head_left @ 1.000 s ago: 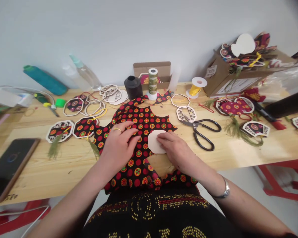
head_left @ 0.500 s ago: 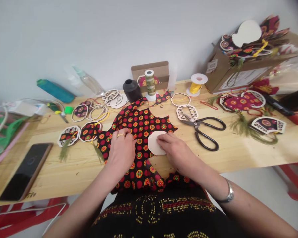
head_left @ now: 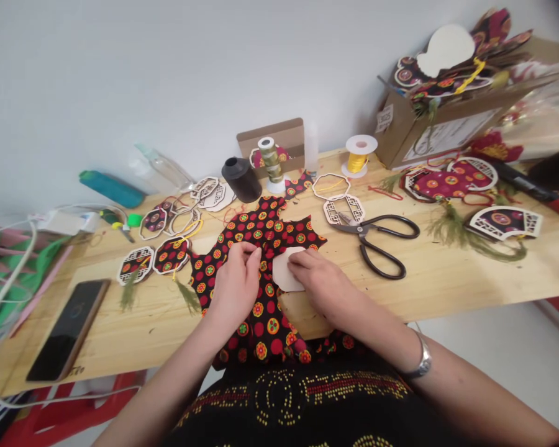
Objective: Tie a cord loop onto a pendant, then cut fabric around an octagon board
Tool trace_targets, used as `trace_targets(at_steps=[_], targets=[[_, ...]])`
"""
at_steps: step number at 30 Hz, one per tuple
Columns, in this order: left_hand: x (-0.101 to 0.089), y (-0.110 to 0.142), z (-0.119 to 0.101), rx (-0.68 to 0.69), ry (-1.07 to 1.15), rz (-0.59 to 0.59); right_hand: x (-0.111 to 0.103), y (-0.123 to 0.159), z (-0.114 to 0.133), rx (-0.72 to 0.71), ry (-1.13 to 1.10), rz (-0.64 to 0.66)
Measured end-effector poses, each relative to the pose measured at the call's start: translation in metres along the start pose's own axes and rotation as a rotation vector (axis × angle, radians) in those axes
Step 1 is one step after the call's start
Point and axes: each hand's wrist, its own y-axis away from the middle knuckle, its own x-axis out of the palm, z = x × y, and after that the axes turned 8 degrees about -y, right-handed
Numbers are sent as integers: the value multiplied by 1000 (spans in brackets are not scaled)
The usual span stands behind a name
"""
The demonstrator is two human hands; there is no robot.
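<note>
A piece of black fabric [head_left: 259,308] with red and orange flower dots lies across the table, its edges cut ragged. My left hand [head_left: 237,282] pinches a gathered fold of it, thumb against bent fingers. Close by, my right hand [head_left: 326,282] grips the edge of a pale octagonal card [head_left: 283,271] lying on the fabric; the hand covers the card's right side. Black-handled scissors [head_left: 363,231] rest partly open to the right, their blades over an octagonal openwork frame [head_left: 338,210].
Behind the fabric stand a black thread cone [head_left: 241,179], a patterned thread spool [head_left: 271,162] and a yellow cord spool [head_left: 358,161]. Octagonal ornaments [head_left: 171,254] and a phone [head_left: 68,330] lie at left. A full cardboard box [head_left: 395,133] and tasselled ornaments [head_left: 503,222] occupy the right.
My left hand has gone from resting on the fabric to pinching it, and the cloth is drawn up into a fold beside the card. My right hand keeps the card. The view has shifted slightly.
</note>
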Motion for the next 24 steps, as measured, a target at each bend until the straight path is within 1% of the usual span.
trace_targets(at_steps=[2, 4, 6, 7, 10, 11, 12, 13, 15, 16, 20, 22, 24], targets=[[1, -3, -1, -15, -37, 43, 1, 0, -1, 3, 10, 5], [1, -4, -2, 2, -189, 99, 1, 1, -2, -6, 18, 7], [0, -5, -2, 58, -327, 118, 2, 2, -2, -19, 18, -4], [-1, -5, -1, 102, -357, 96, 2, 2, -2, -21, 15, -6], [-2, -7, 2, 249, -364, -102, 2, 1, -2, 4, 2, 10], [-2, -8, 4, 299, -355, -143, 2, 1, -1, 14, 1, 16], [-3, -9, 5, 338, -346, -142, 2, 1, -1, 22, 1, 18], [-3, -10, 7, 358, -336, -103, 2, 1, -1, 26, 0, 14], [-5, -11, 8, 334, -318, 1, 1, 1, -1, 24, -7, 0], [-5, -11, 8, 299, -317, 29, 1, 1, 0, 22, -14, -4], [-10, -10, 0, 170, -321, 58, -2, 2, 1, 18, -37, 2], [-13, -10, -4, 102, -352, 108, -2, 2, 1, 13, -46, -8], [-15, -11, -7, 90, -417, 169, -3, 3, 1, 8, -60, -14]])
